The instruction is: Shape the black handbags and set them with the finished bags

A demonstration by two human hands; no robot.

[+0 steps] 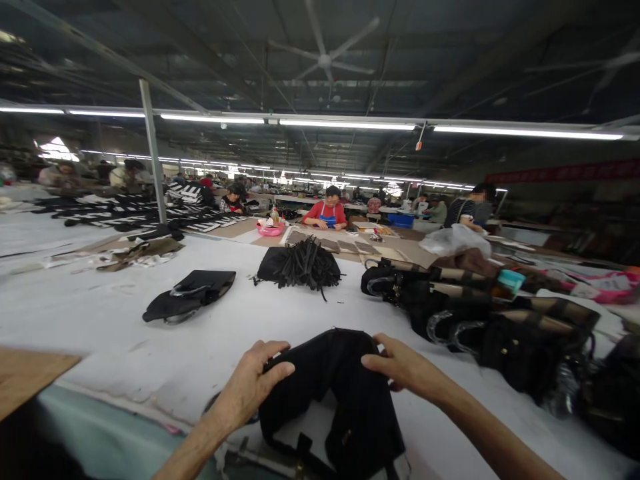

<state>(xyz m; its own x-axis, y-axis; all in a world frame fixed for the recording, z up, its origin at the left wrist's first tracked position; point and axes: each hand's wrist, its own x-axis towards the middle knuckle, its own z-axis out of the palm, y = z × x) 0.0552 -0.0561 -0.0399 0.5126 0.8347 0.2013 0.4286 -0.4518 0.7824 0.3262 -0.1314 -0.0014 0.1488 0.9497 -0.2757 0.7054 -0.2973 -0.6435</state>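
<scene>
A black bag point(360, 400) is near me at the table's front, folded or bent, with an opening facing me. My left hand point(255, 377) grips its upper left edge between thumb and fingers. At the upper right edge, my right hand point(400, 363) pinches the same bag, with some fingertips hidden behind it. Straps and a small metal fitting hang at its lower front. Beyond the bag sits a heap of black strips point(307, 263) on black material. To the left of that lies another black bag piece point(193, 293) with clear plastic on its handle.
Several black bags point(520, 347) with plastic-wrapped handles line the right side of the white table point(120, 360). Brown and white scraps point(143, 253) lie at left. A pink basket point(270, 229) and a person in red point(327, 212) are across the table. A brown board point(35, 373) overlaps the left edge.
</scene>
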